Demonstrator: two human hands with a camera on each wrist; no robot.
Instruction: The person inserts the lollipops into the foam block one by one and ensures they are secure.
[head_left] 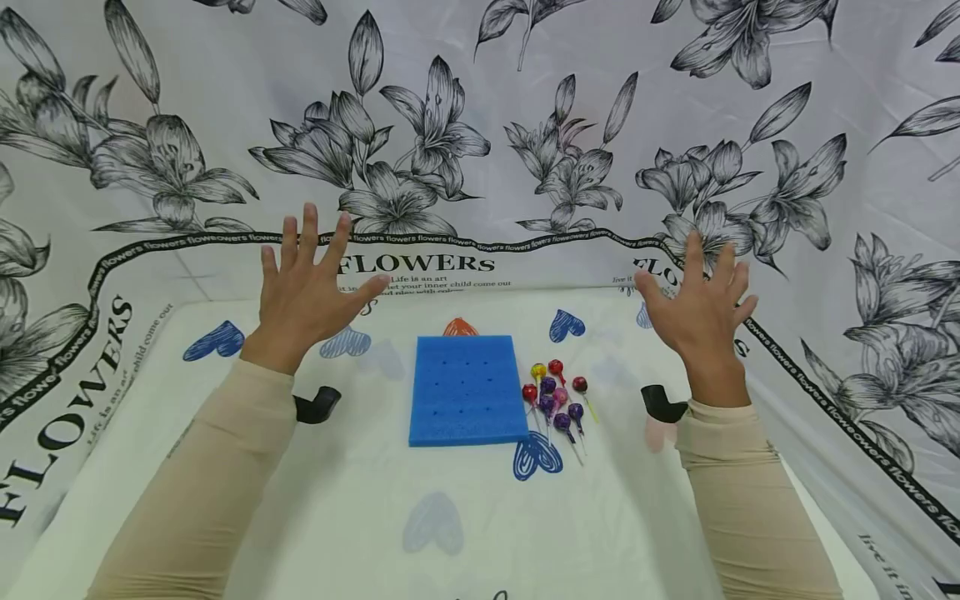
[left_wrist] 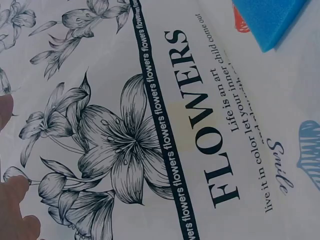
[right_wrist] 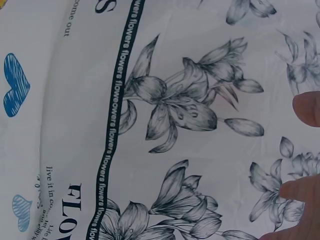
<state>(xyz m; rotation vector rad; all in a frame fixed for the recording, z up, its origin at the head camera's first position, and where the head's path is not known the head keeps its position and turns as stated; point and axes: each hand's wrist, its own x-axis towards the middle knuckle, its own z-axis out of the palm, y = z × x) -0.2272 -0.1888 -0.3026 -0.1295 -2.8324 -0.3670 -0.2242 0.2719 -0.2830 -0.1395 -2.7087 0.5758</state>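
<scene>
I have the left hand (head_left: 303,287) spread and empty. Central on the desk (head_left: 360,500), the blue foam block (head_left: 467,392) looks light and soft; I'd hold its edges. Just right, the lollipops (head_left: 560,397) look slick, best pinched by their sticks (head_left: 592,407); the right hand (head_left: 697,321) is spread, empty.

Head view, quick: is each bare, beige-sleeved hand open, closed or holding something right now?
Beige-sleeved bare left hand: open, fingers spread, holding nothing.
Beige-sleeved bare right hand: open, fingers spread, holding nothing.
</scene>
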